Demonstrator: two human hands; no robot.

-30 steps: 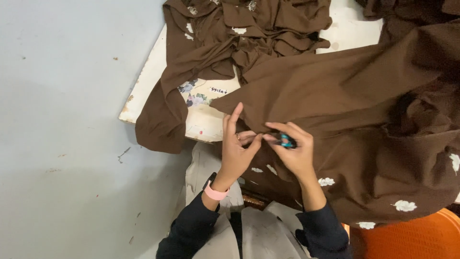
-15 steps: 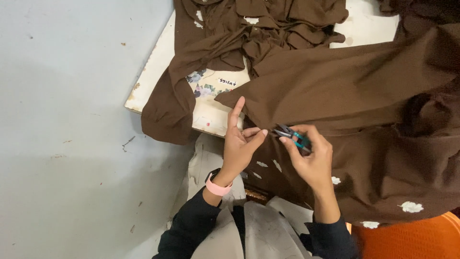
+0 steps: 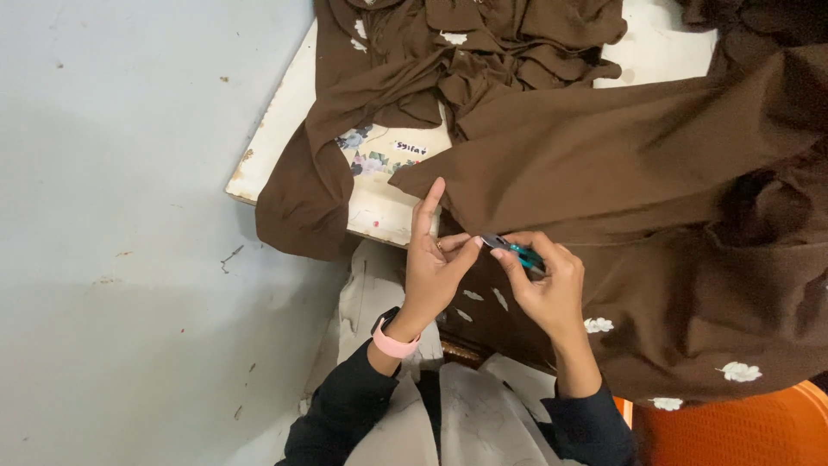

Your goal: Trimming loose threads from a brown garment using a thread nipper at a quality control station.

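Centre frame, the left hand (image 3: 435, 272) pinches the brown fabric (image 3: 621, 173) edge taut, index finger up, so the right hand (image 3: 545, 289), closed around small teal snips (image 3: 516, 251), can get at it; cloth spills over the floral board (image 3: 379, 194).

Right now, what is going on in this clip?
A person sits over a large brown cloth that spreads across a low white board and their lap. The left hand pinches the cloth's edge, forefinger raised. The right hand holds a small teal-handled cutting tool, its tip close to the left hand's fingertips at the hem. More brown cloth lies bunched at the top of the board, and an orange seat shows at the lower right.
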